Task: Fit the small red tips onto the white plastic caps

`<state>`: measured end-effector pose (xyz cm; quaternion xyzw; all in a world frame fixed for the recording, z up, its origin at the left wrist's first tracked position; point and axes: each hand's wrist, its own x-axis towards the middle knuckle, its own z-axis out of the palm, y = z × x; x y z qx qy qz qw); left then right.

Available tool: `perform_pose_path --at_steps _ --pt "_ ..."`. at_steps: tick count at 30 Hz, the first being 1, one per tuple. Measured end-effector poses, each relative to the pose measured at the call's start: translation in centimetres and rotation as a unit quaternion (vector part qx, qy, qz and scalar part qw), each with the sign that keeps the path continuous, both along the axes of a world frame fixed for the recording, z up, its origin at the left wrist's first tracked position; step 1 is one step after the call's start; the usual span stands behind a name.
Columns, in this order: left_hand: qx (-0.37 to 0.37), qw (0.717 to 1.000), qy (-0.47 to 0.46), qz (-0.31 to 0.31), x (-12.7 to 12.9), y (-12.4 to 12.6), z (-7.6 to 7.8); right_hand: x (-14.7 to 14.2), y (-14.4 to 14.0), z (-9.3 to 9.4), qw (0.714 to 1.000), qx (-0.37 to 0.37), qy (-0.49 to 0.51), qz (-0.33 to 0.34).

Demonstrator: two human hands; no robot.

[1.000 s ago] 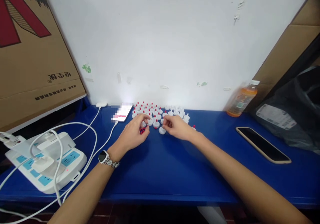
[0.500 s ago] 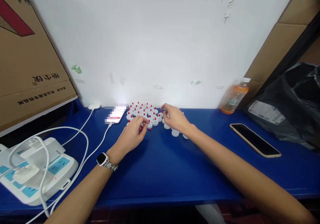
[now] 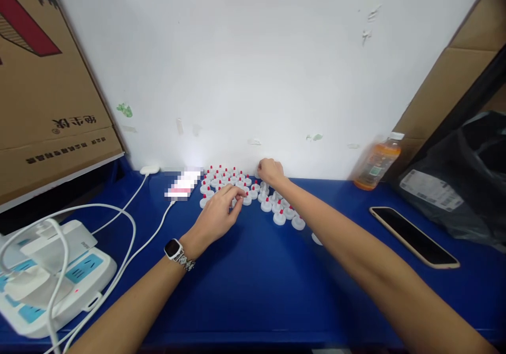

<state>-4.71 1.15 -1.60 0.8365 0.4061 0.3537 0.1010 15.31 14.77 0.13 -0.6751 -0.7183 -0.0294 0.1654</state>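
At the centre of the frame, the left hand (image 3: 221, 209) has its thumb and fingers curled toward each other, right beside red-tipped caps (image 3: 279, 218); whether it pinches anything I cannot tell. Higher and to its right, the right hand (image 3: 271, 171) is bunched with its fingers turned in, and its grip is hidden.

The red-tipped caps crowd around the left hand, with a second cluster below the right wrist; white caps (image 3: 263, 190) without red tips stand between. A light pinch from above, with wrist and forearm raised, would probably spare the tightly packed neighbours a knock.

Beyond, the wall (image 3: 253, 79) bounds the far edge, so reaches there should stay short. The blue table (image 3: 253, 285) gives its widest room at lower centre, between the forearms. White cables (image 3: 132, 222) limit the left side, while a bottle (image 3: 377, 165) and a dark phone (image 3: 413, 236) limit the right.
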Motion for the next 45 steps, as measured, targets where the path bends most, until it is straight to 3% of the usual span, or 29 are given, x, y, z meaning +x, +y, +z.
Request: perform_pose_path --at_steps 4,7,11,14,17,20,23,26,31,34,39,42,45 --pt "-0.013 1.0 -0.005 0.015 -1.3 0.2 0.1 -0.4 -1.6 1.2 0.999 0.024 0.021 -0.004" --pt "0.008 0.999 -0.025 0.043 -1.6 0.2 0.5 -0.9 -5.4 2.2 0.99 0.076 0.112 0.044" --pt "0.015 1.0 -0.019 0.019 -1.0 -0.7 0.5 -2.3 -11.5 1.9 0.916 0.052 0.348 0.192" --pt "-0.016 0.999 0.028 -0.018 -0.9 -1.2 0.3 -2.9 -14.1 0.4 0.874 0.032 0.429 0.226" --pt "-0.038 0.998 0.044 0.008 -1.8 -1.1 0.1 -3.0 -14.9 -1.6 0.902 0.048 0.373 0.211" --pt "-0.049 0.998 0.04 0.03 -2.8 -0.6 -0.1 -3.3 -15.0 -3.1 0.95 0.044 0.2 0.237" --pt "-0.061 0.998 0.03 0.016 -2.9 -0.5 -0.3 -4.0 -14.9 -3.8 0.967 0.043 0.079 0.238" --pt "-0.07 0.997 0.018 0.0 -2.3 -0.7 -0.3 -4.3 -14.6 -4.0 0.971 0.039 0.068 0.227" --pt "-0.072 0.997 0.013 -0.006 -1.7 -1.2 0.1 -3.3 -14.4 -3.9 0.964 0.049 0.13 0.226" --pt "-0.083 0.996 0.012 -0.012 -1.4 -1.6 0.3 -2.9 -14.6 -3.5 0.929 0.067 0.272 0.24" --pt "-0.09 0.995 0.007 -0.032 -0.9 -2.2 0.1 -3.6 -14.6 -2.9 0.823 0.066 0.529 0.195" --pt "-0.086 0.995 0.01 -0.04 -0.5 -2.5 -0.2 -4.1 -14.7 -2.8 0.788 0.062 0.582 0.191" --pt "-0.073 0.996 0.0 -0.055 -0.3 -2.7 -0.4 -4.4 -15.0 -2.9 0.778 0.071 0.592 0.198"
